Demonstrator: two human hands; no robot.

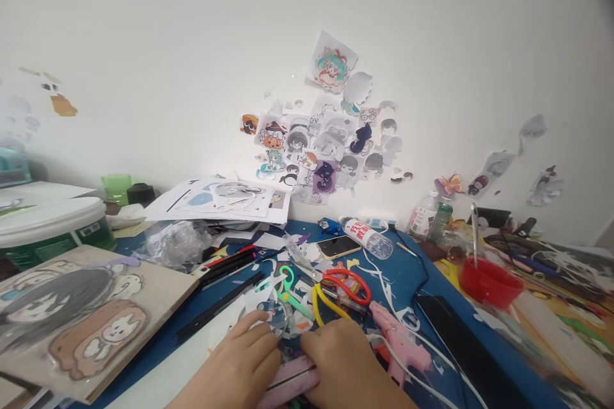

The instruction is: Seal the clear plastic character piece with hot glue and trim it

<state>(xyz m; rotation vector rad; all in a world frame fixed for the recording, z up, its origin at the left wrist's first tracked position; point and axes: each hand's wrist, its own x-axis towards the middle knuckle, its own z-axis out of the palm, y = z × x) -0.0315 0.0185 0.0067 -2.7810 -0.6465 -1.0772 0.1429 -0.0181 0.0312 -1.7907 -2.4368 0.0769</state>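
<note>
Low in the centre of the head view, my left hand [244, 358] has its fingers curled beside a pink, elongated object [288, 382]. My right hand [338, 354] is closed around the right end of that pink object. The lower part of the object is hidden by the hands and the frame edge. Just beyond my hands lie green scissors [290, 294], a yellow handle [326, 307] and red-handled scissors [350, 282] among paper scraps. A pink glue gun [400, 345] rests to the right of my right hand.
A board with cartoon drawings [96, 326] fills the left side. Black pens [225, 268], a phone [338, 246], a plastic bottle [367, 238] and a loose white cable [407, 364] lie on the blue table. A red bowl [490, 284] is at the right.
</note>
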